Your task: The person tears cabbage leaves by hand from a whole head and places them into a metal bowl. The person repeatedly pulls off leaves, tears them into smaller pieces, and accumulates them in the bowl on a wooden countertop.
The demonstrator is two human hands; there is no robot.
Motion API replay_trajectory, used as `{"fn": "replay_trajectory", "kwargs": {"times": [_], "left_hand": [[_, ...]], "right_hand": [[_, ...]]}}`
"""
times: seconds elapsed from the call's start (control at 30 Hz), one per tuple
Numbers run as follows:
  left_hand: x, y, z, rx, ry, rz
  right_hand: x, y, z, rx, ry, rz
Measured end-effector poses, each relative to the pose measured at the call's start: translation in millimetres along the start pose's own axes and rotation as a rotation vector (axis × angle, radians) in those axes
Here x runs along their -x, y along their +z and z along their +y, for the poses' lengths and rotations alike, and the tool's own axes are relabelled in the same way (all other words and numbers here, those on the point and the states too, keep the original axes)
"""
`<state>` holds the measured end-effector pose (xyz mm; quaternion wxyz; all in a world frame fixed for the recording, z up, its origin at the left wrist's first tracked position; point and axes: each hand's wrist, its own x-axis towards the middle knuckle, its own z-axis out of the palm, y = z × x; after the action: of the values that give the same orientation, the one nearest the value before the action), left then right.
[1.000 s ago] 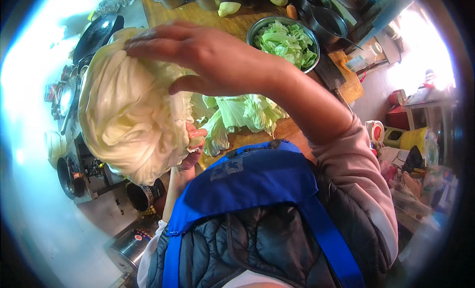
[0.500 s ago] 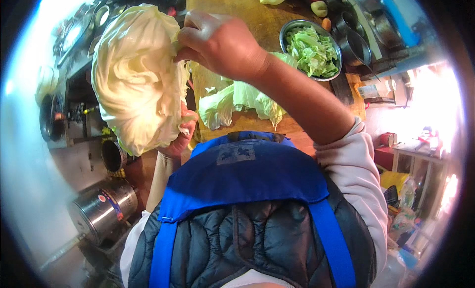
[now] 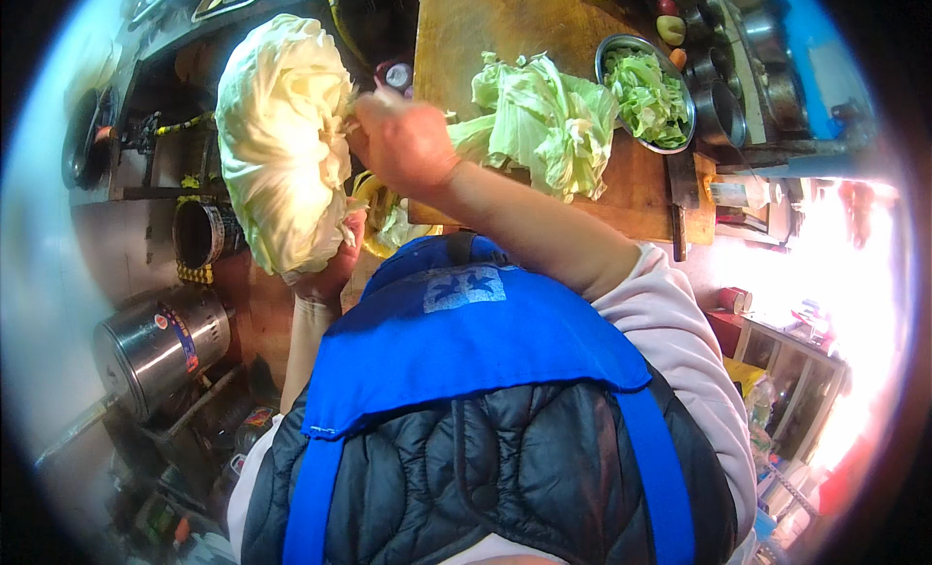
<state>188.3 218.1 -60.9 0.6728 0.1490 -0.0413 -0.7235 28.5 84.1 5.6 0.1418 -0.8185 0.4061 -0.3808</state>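
A big pale cabbage [image 3: 282, 148] is held up left of the wooden cutting board [image 3: 456, 31]. My left hand [image 3: 335, 269] grips it from below, the fingers partly hidden behind it. At the cabbage's right edge, the curled fingers of my right hand [image 3: 403, 143] pinch the leaf edge; motion blurs them somewhat. Loose green cabbage leaves [image 3: 549, 128] lie in a heap on the board, to the right of my right hand. Beyond them, a metal bowl [image 3: 691, 114] holds cut cabbage pieces [image 3: 646, 99].
A dark cleaver [image 3: 682, 191] lies at the board's right edge. Below the board's left edge, a yellow container [image 3: 369, 230] holds pale scraps. Dark pans [image 3: 718, 114] stand at the right, and a large steel pot [image 3: 160, 347] at the lower left.
My view has shifted, showing more of the board's leaves and the yellow container. The cabbage has turned and looks narrower. My right hand has moved down along its edge.
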Motion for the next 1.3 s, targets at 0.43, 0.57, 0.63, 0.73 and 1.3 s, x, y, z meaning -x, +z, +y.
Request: {"fn": "replay_trajectory", "kwargs": {"times": [0.43,0.57,0.63,0.73,1.3], "left_hand": [[62.4,-68.6,15.3,-1.398,0.458,0.264],[59.8,-87.1,31.7,-1.818,0.866,0.298],[52.4,-89.9,44.7,-2.015,1.218,0.328],[45.8,-83.4,61.1,-2.052,1.254,0.248],[49.2,-67.9,50.1,-1.473,0.626,0.206]], "right_hand": [[70.0,41.7,-41.7,-0.391,0.427,-0.234],[93.4,49.9,-60.0,-0.584,0.508,-0.771],[99.5,58.5,-49.6,-0.502,0.442,-0.502],[101.6,79.8,-16.4,-0.443,0.477,-0.578],[79.9,75.0,-53.4,-0.877,0.669,-0.806]]}}
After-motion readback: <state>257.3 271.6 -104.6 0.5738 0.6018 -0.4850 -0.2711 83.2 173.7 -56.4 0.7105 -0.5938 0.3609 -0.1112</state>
